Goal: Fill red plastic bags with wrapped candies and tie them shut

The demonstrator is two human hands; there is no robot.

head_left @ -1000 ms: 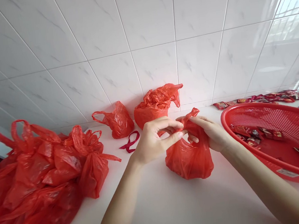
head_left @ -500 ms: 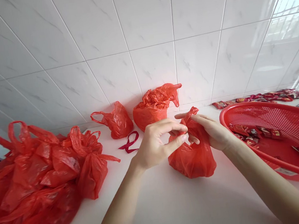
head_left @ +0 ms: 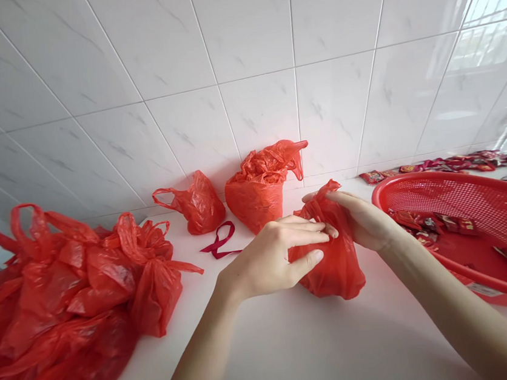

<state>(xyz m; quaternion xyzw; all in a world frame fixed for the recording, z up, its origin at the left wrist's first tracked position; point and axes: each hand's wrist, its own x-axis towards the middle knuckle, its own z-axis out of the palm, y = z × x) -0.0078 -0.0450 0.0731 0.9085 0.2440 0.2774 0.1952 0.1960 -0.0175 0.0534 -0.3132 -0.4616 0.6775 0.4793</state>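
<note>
A small red plastic bag (head_left: 336,275) stands on the white counter in front of me, gathered at its top. My right hand (head_left: 370,225) holds its neck from the right, with some fingers hidden behind the plastic and one fingertip showing through at the front. Against the bag's left side, my left hand (head_left: 268,261) has its fingers stretched out and thumb apart, touching the plastic. What the bag contains cannot be made out.
Filled red bags (head_left: 76,283) are heaped at left. By the tiled wall stand a small red bag (head_left: 203,205) and a container stuffed with bags (head_left: 257,199), near a dark red ribbon (head_left: 219,241). At right, a red plastic basket (head_left: 440,184) holds snack packets; more packets (head_left: 456,164) lie behind.
My left hand has let go of the pinched plastic near the top, and its fingers have straightened against the bag's side. The bag's upper part now looks more closed.
</note>
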